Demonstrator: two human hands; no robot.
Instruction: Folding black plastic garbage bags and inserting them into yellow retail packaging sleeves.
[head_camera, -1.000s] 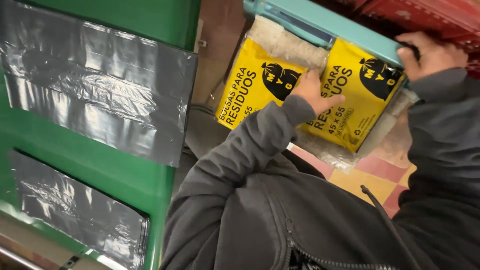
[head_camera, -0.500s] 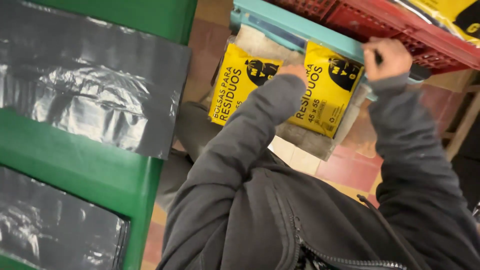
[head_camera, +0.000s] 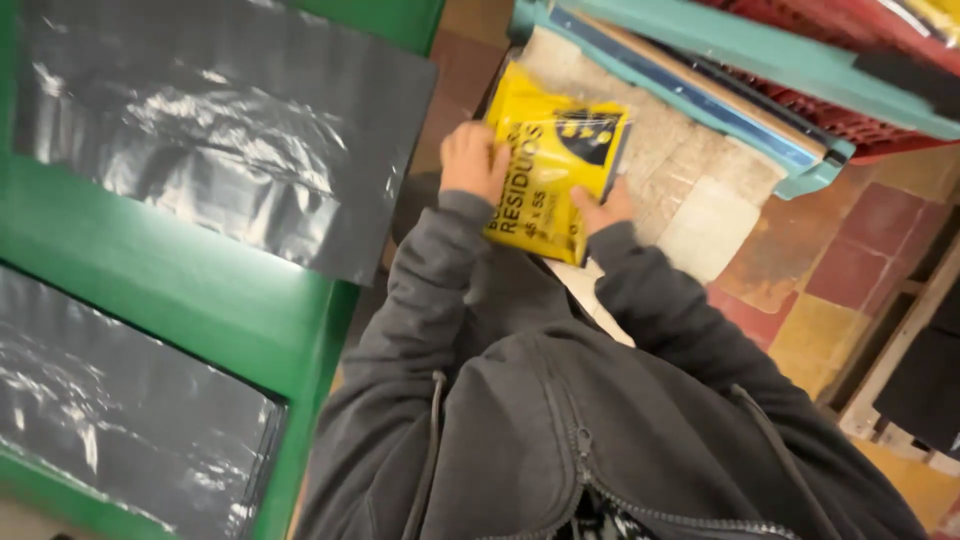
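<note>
Two hands: both were on one yellow packet (head_camera: 548, 160), held between them in front of the person's chest.
Left hand (head_camera: 473, 160): it lay against the packet's left edge, knuckles up, fingers curled onto the plastic and grasping it.
Right hand (head_camera: 603, 208): it pressed the packet's lower right edge from beneath, thumb laid on the face, fingers mostly hidden behind the packet, gripping it.
Packet's look: a flat, glossy plastic pack, bright yellow, with dark lettering running down its length and a black patch at the upper right corner bearing small yellow marks; the film caught the light and wrinkled slightly.
Packet's place: it was tilted, its top end reaching toward the teal sealing machine (head_camera: 700, 75) and lying over the pale, worn board (head_camera: 690, 170) under that machine; its bottom end was near the grey sleeves (head_camera: 420, 300).
Clothing: a dark grey zipped jacket (head_camera: 560, 420) filled the lower middle of the view.
Left side: a green table (head_camera: 190, 300) carried flat grey plastic bags (head_camera: 210, 120), one above and another lower down.
Upper right: a red crate (head_camera: 800, 100) sat behind the teal machine.
Floor: red and ochre tiles (head_camera: 800, 260) showed at the right, beside a wooden frame.
</note>
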